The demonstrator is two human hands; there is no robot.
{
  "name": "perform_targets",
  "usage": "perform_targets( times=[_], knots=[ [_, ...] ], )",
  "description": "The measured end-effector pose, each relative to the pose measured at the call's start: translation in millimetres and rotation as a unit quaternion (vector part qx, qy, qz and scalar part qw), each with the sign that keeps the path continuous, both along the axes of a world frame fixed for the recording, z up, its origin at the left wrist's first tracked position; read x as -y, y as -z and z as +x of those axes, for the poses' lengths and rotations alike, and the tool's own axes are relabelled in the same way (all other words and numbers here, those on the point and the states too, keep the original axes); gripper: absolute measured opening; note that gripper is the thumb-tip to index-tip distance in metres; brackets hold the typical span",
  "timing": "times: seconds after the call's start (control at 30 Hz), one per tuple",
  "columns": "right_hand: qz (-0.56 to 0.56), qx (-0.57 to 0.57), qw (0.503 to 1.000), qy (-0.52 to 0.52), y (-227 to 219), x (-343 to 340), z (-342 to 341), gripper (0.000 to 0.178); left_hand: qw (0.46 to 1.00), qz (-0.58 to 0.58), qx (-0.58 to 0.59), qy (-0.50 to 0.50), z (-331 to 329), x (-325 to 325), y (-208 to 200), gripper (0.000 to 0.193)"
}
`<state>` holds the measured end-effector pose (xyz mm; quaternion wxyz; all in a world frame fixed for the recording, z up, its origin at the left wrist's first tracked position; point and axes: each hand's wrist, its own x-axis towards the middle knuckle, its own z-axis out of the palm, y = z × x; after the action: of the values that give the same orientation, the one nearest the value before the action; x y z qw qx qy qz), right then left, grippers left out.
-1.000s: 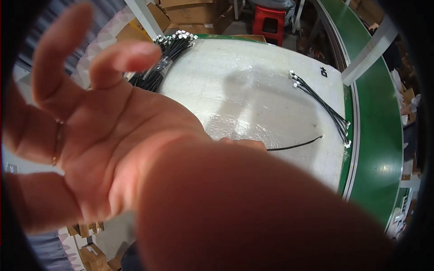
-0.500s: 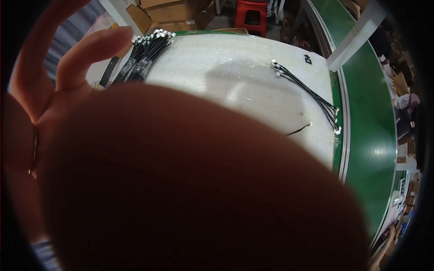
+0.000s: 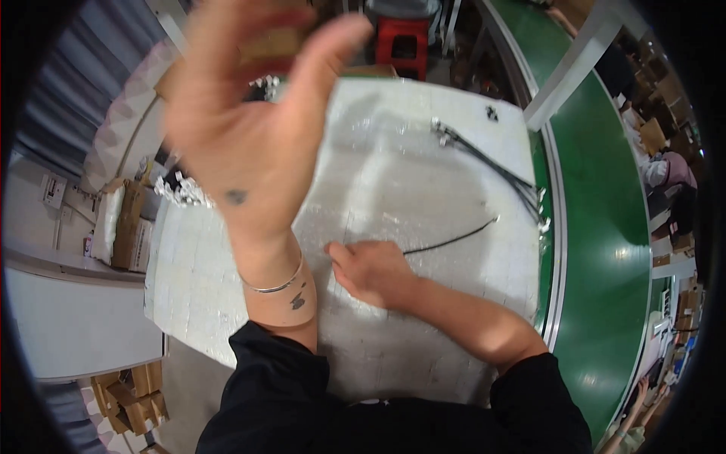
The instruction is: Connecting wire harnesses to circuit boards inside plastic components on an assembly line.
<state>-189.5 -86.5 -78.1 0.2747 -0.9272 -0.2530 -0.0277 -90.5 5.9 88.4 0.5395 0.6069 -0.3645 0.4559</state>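
Note:
My left hand (image 3: pixel 261 140) is raised high above the table, close to the camera and partly blurred. Its fingers are apart and nothing shows in them. Lower down, over the middle of the white table, my right hand (image 3: pixel 374 272) is closed around a thin black cable (image 3: pixel 454 240). The cable runs out to the right from the hand and ends in a small light connector. Farther right lies a small bunch of black cables (image 3: pixel 491 163) with white connectors at both ends. Behind my left hand, a larger pile of cables shows its white connectors (image 3: pixel 181 193).
A green conveyor belt (image 3: pixel 597 257) with a metal rail runs along the right side. A white post (image 3: pixel 578 72) rises beside it. At the back stands a red stool (image 3: pixel 401 45). Cardboard boxes (image 3: pixel 132 401) sit at the lower left, below a white cabinet (image 3: pixel 83 325).
A hand close to the camera blocked most of the view before. My left hand is now farther from the camera, and my right hand with the cable has come into sight.

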Motion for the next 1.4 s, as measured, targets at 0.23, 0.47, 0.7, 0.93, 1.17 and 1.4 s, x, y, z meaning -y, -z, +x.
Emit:
perform_targets(
  times=[0.23,0.47,0.7,0.93,1.17,1.4],
  knots=[
    [0.004,0.015,1.0,-0.001,4.0,-0.4,-6.0,0.025,0.99,0.048,0.055,-0.117,15.9,20.9,13.4,0.024],
    [-0.009,0.003,1.0,0.002,-1.2,1.3,-3.6,0.025,0.985,0.053,0.103,-0.13,12.9,28.0,11.5,0.023],
    [-0.015,0.024,1.0,0.01,2.1,0.9,-2.9,0.03,0.99,0.063,0.095,-0.087,9.4,37.3,16.8,0.018],
    [0.014,0.034,0.999,0.001,4.0,1.2,-3.5,0.024,0.99,0.065,0.093,-0.088,9.0,49.9,19.9,0.012],
    [0.048,0.072,0.996,0.006,9.1,0.5,-0.9,0.019,0.988,0.154,-0.008,-0.005,-13.2,43.9,16.5,0.014],
    [0.107,0.064,0.992,0.032,28.7,17.0,5.0,0.024,0.969,0.191,0.027,0.152,-61.9,47.2,-2.2,0.013]
  ],
)
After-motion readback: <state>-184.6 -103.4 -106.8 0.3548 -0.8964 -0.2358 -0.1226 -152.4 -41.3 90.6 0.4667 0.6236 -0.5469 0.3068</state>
